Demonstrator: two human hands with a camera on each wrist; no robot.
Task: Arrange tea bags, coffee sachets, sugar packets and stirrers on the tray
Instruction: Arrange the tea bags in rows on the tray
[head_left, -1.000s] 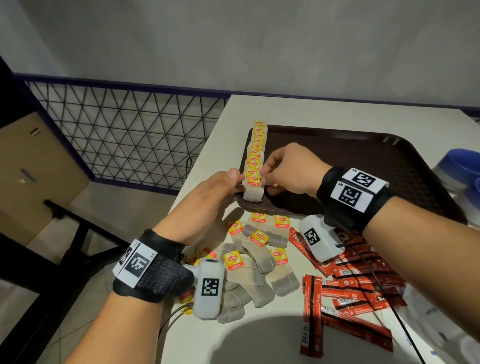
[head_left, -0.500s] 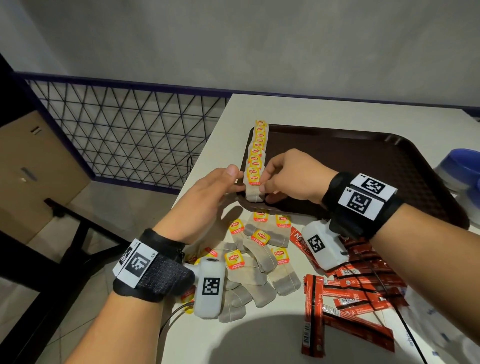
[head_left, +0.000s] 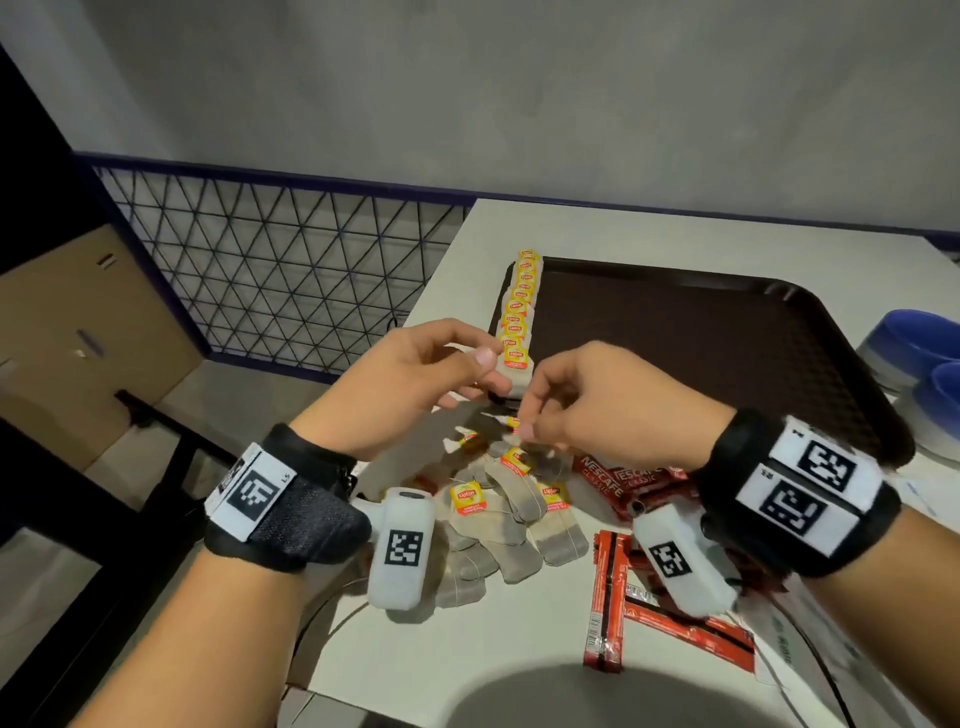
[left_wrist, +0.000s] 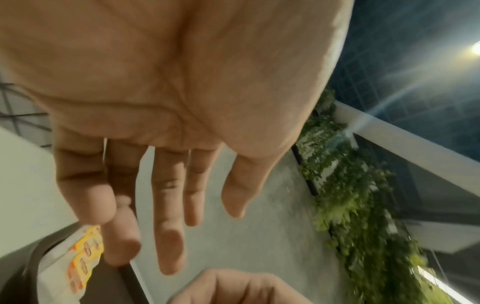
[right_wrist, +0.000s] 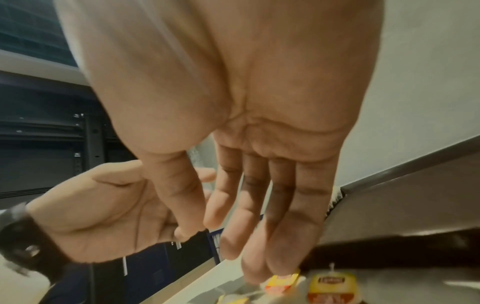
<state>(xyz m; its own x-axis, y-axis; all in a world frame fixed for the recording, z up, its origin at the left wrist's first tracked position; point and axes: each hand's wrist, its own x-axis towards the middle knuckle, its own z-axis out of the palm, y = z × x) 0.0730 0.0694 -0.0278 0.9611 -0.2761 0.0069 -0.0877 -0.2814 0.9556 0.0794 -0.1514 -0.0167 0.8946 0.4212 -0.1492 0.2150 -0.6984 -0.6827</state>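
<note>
A row of tea bags (head_left: 519, 312) with yellow tags stands along the left edge of the dark brown tray (head_left: 727, 338). My left hand (head_left: 483, 379) hovers at the near end of that row, thumb beside the front bag. In the left wrist view its fingers (left_wrist: 168, 236) hang straight and hold nothing, with the tea bag row (left_wrist: 85, 253) below them. My right hand (head_left: 524, 426) reaches down over the loose tea bags (head_left: 511, 519) on the table. Its straight fingers (right_wrist: 259, 257) come down beside a yellow tea bag tag (right_wrist: 330, 286). Red coffee sachets (head_left: 608, 597) lie at the right of the pile.
Blue bowls (head_left: 914, 348) stand at the table's right edge beyond the tray. White packets (head_left: 810, 649) lie under my right forearm. The table's left edge drops off beside a wire railing (head_left: 285, 270).
Both hands have let go of the near end of the tea bag row. My right hand has drawn back and down to the loose tea bags. My left hand has eased off leftward.
</note>
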